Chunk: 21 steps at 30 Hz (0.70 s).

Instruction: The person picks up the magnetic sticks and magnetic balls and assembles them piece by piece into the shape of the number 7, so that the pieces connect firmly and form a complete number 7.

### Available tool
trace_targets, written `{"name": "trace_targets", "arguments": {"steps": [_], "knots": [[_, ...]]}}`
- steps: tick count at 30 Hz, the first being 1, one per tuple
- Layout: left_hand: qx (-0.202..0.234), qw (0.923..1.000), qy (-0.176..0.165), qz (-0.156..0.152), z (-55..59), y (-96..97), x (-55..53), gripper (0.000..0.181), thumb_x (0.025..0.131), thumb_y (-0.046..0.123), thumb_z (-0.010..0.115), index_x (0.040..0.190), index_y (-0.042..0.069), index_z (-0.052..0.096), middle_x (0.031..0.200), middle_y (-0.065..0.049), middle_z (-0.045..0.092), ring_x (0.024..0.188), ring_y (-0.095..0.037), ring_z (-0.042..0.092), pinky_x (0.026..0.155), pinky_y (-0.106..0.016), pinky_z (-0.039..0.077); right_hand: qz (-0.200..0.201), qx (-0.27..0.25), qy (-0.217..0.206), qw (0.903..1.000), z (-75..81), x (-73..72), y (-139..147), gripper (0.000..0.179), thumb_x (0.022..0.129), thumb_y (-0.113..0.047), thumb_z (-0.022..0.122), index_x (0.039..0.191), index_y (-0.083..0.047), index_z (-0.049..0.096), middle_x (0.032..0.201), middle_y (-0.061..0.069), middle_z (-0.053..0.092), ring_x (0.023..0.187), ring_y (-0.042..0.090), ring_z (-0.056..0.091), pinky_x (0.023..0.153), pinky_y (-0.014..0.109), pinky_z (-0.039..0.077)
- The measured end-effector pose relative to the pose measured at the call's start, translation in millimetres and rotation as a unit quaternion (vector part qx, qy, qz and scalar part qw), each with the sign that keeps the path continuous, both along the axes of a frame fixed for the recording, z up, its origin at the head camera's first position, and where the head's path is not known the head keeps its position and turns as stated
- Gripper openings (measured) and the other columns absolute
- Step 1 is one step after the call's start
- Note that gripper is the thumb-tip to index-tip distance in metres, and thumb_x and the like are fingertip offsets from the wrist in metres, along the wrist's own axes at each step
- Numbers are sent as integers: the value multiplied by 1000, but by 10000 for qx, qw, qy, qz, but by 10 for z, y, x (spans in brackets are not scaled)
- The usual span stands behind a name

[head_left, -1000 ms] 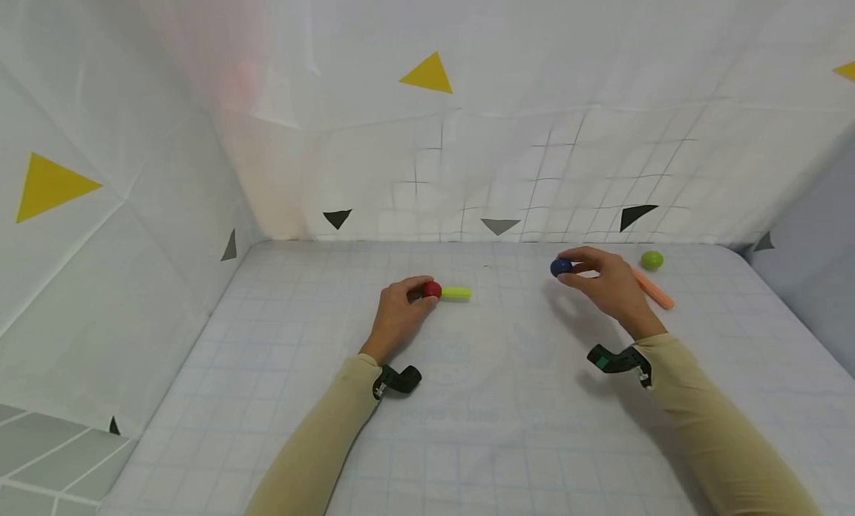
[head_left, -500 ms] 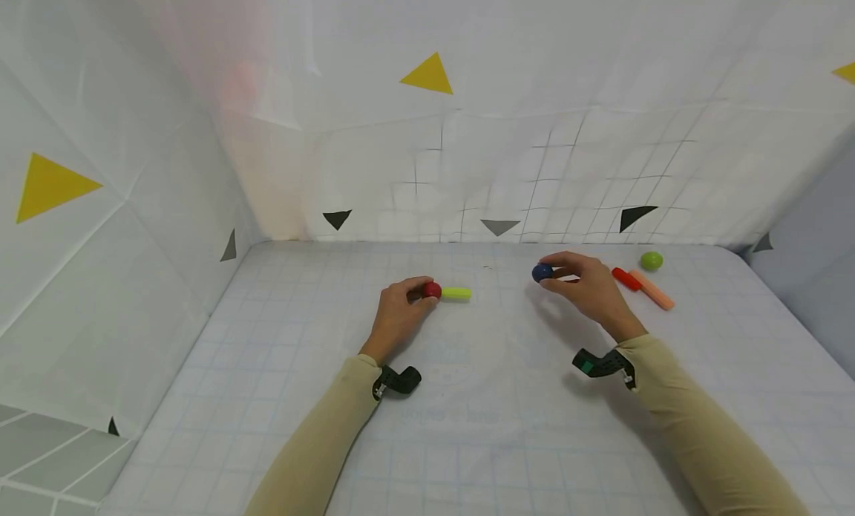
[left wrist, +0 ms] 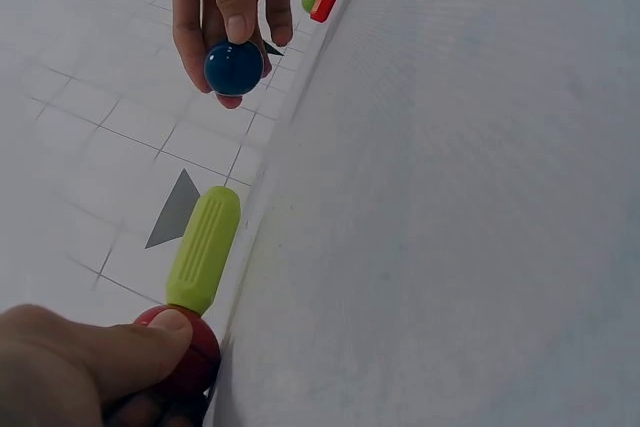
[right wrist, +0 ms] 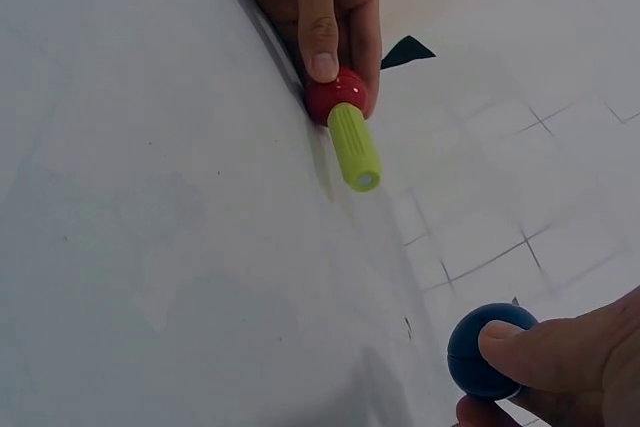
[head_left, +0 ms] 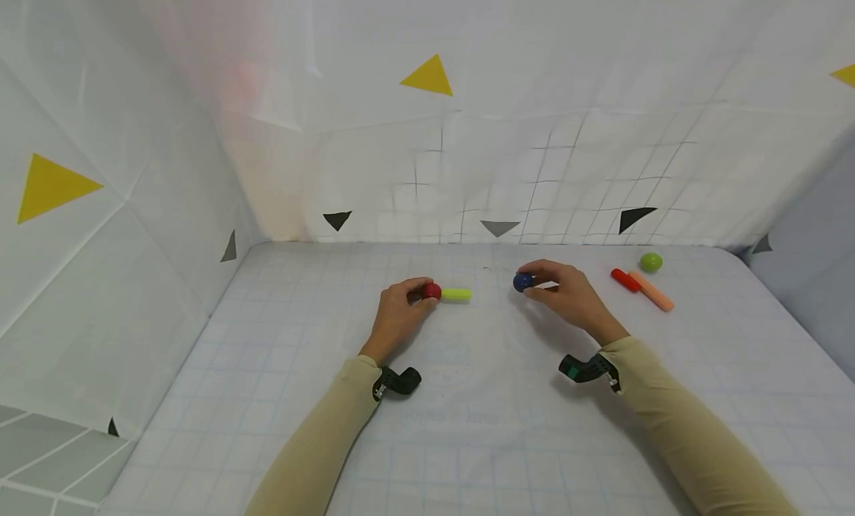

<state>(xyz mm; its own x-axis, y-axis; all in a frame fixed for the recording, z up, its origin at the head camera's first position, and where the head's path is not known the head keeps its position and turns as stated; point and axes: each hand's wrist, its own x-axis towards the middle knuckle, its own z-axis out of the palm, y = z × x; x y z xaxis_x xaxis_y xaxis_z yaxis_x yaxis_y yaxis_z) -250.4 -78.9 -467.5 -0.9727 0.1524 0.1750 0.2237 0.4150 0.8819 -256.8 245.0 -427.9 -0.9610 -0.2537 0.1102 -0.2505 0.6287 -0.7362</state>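
Between thumb and fingers my left hand (head_left: 398, 312) pinches a red ball (head_left: 433, 290) low at the table. From the ball's right side a ribbed yellow-green stick (head_left: 456, 295) points toward my right hand; in the right wrist view the yellow-green stick (right wrist: 355, 149) meets the ball, and its free end shows a pale round spot. A shiny blue ball (head_left: 523, 281) is pinched in my right hand (head_left: 568, 293), held above the table to the right of the stick and apart from it. The blue ball (right wrist: 490, 351) shows a seam line in the right wrist view.
At the back right of the table lie a short red stick (head_left: 625, 280) and a longer orange stick (head_left: 651, 291), side by side. A green ball (head_left: 651, 262) sits behind them. White sheeting (head_left: 374, 152) with triangle markers rises at the table's back and sides.
My right hand has moved left and toward me with the blue ball, closer to the yellow-green stick. The red stick it hid has come into sight. My left hand has stayed in place.
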Motion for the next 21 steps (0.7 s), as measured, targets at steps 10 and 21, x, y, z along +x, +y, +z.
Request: {"name": "trace_targets", "arguments": {"steps": [10,21], "knots": [[-51,10000,33,6,-7,0,-2,40,96,12,76,135,7,69,123,-2,70,113,-16,63,103,-36,48,180,-74,122,9997,-93,-13,-182,35,96,-4,74,130,-5,68,127,14,67,112,32,65,95,52,55],[-45,10000,31,-24,8,-1,-4,41,97,12,76,136,5,68,125,-4,70,113,-17,63,102,-36,49,366,-201,141,9990,-157,-24,-352,38,94,-1,75,131,-2,67,131,16,65,113,33,65,95,50,55]]}}
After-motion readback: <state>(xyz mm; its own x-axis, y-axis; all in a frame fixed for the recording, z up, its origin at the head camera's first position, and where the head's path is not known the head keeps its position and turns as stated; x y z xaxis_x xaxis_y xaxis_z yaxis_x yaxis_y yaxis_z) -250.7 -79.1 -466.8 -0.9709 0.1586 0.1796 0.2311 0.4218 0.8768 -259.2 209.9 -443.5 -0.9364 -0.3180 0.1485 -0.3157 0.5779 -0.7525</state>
